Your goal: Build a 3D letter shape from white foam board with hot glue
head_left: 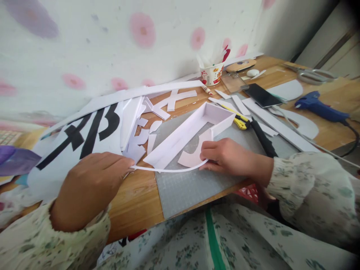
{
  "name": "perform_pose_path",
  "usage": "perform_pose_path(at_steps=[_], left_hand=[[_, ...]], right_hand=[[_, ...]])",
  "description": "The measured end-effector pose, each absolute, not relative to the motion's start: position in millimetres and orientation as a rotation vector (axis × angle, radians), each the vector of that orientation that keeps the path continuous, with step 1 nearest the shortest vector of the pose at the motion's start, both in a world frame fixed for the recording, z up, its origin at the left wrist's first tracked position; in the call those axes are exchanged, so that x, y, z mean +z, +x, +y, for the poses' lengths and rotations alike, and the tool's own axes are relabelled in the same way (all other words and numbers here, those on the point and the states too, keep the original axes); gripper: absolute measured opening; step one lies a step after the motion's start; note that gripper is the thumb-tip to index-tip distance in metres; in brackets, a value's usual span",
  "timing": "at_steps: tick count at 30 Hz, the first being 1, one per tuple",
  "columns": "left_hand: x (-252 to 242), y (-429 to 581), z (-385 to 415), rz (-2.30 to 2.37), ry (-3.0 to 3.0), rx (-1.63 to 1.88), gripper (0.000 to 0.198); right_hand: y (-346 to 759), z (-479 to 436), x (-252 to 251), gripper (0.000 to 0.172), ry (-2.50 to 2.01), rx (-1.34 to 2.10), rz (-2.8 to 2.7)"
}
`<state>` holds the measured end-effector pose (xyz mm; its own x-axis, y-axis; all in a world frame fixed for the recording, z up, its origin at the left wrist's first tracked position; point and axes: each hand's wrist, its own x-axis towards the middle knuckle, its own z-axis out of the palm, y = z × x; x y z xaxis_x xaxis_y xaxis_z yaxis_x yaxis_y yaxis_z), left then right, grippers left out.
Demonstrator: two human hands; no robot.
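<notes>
Mat (182,197): grey, matt, prob. plastic, w/ fine grid. Over its L part, white strip (174,171): smooth, matt, card-like. Frame (180,138) on mat: same smooth matt white board. Table (135,198) under mat: wood, visible grain, slight sheen. L of mat, sheet (56,180): white paper-like, blk print. Behind mat, cup (212,75): paper-like, printed. R of mat, phone (263,95): glossy blk, glass-like; glue gun (323,107): blue plastic, smooth.
</notes>
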<state>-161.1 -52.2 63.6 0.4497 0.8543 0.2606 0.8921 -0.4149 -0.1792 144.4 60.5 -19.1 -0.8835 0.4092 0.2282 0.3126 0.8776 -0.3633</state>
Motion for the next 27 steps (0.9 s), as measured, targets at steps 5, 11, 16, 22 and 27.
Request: perform_pose_path(at_steps=[5,11,16,22,27], left_hand=[[69,-163,-39,-1.292,-2.475,-0.061,0.026],[76,-162,-17,-1.264,-2.499,0.066,0.025],[76,-162,-4,-1.284,-2.483,0.193,0.034],[69,-161,9,-1.211,-2.606,0.013,0.029],[74,-157,20,-1.135,-2.681,-0.042,0.026]], right_hand=[[145,59,-17,0.02,-0.557,0.438,-2.835],[143,61,-14,0.018,-0.559,0.476,-2.878],[143,60,-11,0.022,-0.563,0.497,-2.906],[142,61,-9,0.019,-0.554,0.511,-2.947],[144,62,-10,0.021,-0.536,0.55,-2.945]])
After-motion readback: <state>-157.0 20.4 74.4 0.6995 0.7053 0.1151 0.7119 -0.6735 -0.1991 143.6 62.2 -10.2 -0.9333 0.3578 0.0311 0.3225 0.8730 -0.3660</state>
